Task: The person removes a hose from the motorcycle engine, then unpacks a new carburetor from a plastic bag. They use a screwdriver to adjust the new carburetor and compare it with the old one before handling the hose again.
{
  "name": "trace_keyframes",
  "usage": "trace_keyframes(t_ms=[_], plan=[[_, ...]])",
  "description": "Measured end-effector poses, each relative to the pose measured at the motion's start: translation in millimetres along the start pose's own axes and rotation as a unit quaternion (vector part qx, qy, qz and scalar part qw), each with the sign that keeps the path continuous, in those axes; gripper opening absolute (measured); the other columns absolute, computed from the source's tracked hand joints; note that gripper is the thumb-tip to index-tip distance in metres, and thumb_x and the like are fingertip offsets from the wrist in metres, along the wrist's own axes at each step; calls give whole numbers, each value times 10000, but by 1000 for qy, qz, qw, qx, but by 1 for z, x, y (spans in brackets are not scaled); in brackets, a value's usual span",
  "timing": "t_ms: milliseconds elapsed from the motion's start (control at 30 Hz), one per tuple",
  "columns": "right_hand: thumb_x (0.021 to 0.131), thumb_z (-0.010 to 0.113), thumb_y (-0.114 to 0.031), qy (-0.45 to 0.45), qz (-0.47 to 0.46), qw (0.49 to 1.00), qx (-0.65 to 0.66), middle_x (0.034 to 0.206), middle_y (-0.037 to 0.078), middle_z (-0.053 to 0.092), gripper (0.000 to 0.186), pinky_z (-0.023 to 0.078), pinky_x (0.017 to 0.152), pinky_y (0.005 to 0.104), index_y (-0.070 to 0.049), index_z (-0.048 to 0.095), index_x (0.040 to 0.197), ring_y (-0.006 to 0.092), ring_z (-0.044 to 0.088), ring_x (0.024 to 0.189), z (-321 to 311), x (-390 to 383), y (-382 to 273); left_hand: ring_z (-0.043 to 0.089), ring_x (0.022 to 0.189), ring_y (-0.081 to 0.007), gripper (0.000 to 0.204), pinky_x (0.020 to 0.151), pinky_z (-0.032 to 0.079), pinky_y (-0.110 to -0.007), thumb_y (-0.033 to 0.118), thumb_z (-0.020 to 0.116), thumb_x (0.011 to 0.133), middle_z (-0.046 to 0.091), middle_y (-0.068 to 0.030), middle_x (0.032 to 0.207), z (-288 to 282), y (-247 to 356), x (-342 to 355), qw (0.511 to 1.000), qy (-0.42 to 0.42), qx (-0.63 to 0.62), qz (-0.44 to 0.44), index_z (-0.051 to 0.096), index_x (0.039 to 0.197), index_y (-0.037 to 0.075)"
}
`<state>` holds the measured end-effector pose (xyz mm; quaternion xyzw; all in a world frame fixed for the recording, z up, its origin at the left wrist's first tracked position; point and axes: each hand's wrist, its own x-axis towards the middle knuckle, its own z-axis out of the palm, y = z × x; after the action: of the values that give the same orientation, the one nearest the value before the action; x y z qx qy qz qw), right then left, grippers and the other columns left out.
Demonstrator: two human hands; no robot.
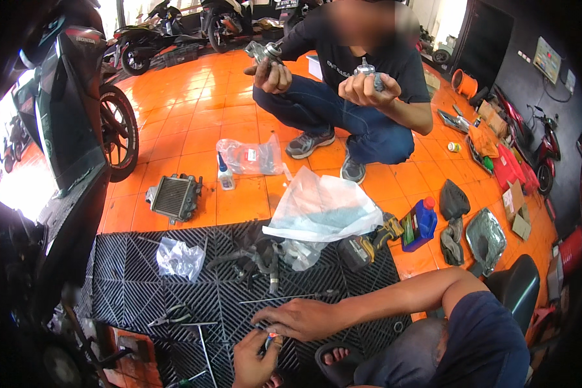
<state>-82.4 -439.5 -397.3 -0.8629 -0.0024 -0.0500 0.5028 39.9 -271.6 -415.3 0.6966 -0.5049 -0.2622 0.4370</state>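
Note:
My left hand (252, 359) comes up from the lower edge and pinches a small part with a red and white tip (272, 337). My right hand (297, 320) reaches in from the right just above it, thumb and fingertips on the same part, over the black ribbed mat (136, 291). A long thin rod (284, 297) lies on the mat just beyond my right hand. Pliers (171, 317) lie to the left of my hands.
Across the mat a person squats, holding a metal part in each hand (271, 61) (367, 76). A small radiator (173, 197), plastic bags (320, 207), a cordless tool (368, 244) and a blue bottle (419, 224) lie on the orange tiles. A motorcycle (77, 123) stands at left.

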Motion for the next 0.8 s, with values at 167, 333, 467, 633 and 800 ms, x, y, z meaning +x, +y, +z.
trace_keyframes(t_ms=[167, 333, 467, 633, 800], plan=[[1017, 533, -349, 23, 89, 996, 0, 914, 231, 666, 458, 530, 688, 525, -57, 437, 1357, 445, 668, 859, 3, 1, -1, 623, 674, -326, 179, 613, 486, -382, 71, 741, 784, 615, -143, 768, 7, -13, 2, 982, 79, 120, 123, 683, 931, -14], [947, 643, -349, 143, 14, 974, -177, 1077, 200, 655, 629, 508, 837, 510, -62, 395, 1449, 397, 649, 993, -59, 8, -3, 639, 753, -330, 345, 677, 510, -397, 256, 691, 861, 659, -131, 871, 20, -57, 8, 994, -15, 103, -31, 676, 1118, 27], [859, 744, -220, 390, -92, 836, -374, 1013, 125, 607, 603, 476, 859, 421, -57, 467, 1370, 296, 609, 942, -154, 9, 6, 638, 935, -312, 401, 825, 483, -450, 304, 738, 812, 645, -104, 989, 50, -133, -11, 952, -120, 283, 10, 688, 1147, 89], [827, 743, -127, 550, -110, 698, -444, 1130, 136, 569, 600, 450, 916, 406, -45, 463, 1352, 277, 573, 990, -258, -5, -36, 627, 1035, -294, 417, 882, 487, -428, 316, 742, 812, 649, -82, 1098, 42, -138, -26, 946, -157, 283, 18, 690, 1164, 99], [783, 808, -334, 582, -2, 610, -537, 1249, 212, 563, 798, 479, 951, 440, -37, 417, 1413, 349, 591, 1132, -341, -16, -26, 621, 1064, -301, 380, 922, 483, -431, 278, 747, 813, 651, -76, 1142, 16, -127, -27, 962, -123, 245, -1, 689, 1133, 82]])
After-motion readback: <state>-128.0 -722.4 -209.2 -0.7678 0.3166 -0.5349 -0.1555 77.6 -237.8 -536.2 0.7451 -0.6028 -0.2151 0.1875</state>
